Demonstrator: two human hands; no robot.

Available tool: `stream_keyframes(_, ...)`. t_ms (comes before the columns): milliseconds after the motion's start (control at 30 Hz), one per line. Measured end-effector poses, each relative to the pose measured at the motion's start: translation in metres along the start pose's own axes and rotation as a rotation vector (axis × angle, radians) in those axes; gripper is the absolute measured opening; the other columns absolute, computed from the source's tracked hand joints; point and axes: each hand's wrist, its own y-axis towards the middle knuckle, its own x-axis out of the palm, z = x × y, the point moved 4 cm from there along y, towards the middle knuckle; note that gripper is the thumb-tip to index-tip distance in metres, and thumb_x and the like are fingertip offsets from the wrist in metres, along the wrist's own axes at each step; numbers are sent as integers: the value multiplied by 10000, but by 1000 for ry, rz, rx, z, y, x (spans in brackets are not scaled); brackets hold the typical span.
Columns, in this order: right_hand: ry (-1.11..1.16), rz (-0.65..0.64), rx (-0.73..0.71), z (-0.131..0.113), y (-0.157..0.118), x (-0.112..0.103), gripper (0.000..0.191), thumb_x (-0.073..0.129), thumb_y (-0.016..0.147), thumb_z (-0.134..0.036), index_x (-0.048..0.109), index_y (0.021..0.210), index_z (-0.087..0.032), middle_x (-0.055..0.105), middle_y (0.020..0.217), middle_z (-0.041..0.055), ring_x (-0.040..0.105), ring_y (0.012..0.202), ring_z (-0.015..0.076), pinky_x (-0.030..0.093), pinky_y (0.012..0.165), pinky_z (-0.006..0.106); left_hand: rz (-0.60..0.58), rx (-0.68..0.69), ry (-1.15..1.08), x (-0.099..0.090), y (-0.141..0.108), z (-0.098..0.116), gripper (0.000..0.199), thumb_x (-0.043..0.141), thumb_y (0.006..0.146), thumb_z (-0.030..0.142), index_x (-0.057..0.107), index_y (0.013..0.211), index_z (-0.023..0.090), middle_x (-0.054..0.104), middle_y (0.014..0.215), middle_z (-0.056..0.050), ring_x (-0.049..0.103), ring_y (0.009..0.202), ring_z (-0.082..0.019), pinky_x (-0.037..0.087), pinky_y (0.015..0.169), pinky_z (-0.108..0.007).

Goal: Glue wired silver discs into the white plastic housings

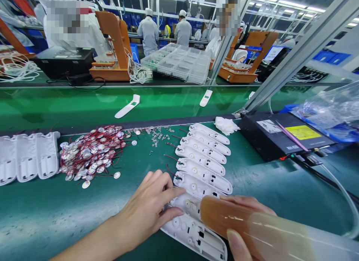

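Note:
Several white plastic half-shells lie side by side in a column on the green work surface, most with a thin red wire at the left end. My left hand is at the left ends of the nearest shells, thumb and forefinger apart over one of them, with nothing visible between them. My right hand is wrapped round a thick translucent tube with brown contents. The tube's rounded near end lies over the nearest shells and hides part of them.
A heap of round metal discs with red wires lies left, beside more white shells. Small clear parts are scattered mid-table. A black box stands right. Beyond runs a green belt with white pieces; people work behind.

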Motion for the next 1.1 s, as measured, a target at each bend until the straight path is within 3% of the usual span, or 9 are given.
stream_keyframes(100,0,-65,-77,-1,-2,1,361,614,725,-332,487,1043,-217,561,866,35,581,709,176,512,600,300,-1,1,1,1,0,0,324,589,855,237,490,1163,231,465,879,-24,400,798,-182,279,681,-313)
stream_keyframes(233,14,-91,-60,0,-3,0,382,614,728,-349,481,1071,-243,548,865,27,571,715,187,517,603,315,1,5,5,0,-2,1,317,579,862,244,489,1166,233,466,878,-25,398,800,-184,279,683,-316)
stream_keyframes(500,29,-64,-53,0,-3,2,360,601,725,-403,507,1047,-271,548,844,26,555,704,206,507,587,343,-27,-10,3,-1,0,1,311,562,872,269,489,1173,242,469,874,-25,402,797,-184,277,679,-316)
stream_keyframes(700,-80,-50,-52,-1,-3,2,347,538,759,-501,522,1002,-252,543,853,22,561,705,172,493,624,294,-15,-3,5,0,-1,1,305,564,871,268,493,1166,236,470,876,-25,399,795,-183,273,678,-315)
stream_keyframes(867,-91,-85,-63,3,-6,2,335,529,780,-461,500,1025,-235,553,877,21,582,730,154,497,648,248,-12,1,6,0,-1,1,325,578,862,251,486,1174,239,469,872,-22,396,787,-181,269,672,-311)
stream_keyframes(1100,-49,-106,-31,10,-8,2,361,562,772,-440,503,1053,-222,575,898,30,598,775,168,494,716,267,-13,-8,0,0,0,2,312,578,862,250,494,1162,238,470,865,-19,401,787,-181,275,673,-311)
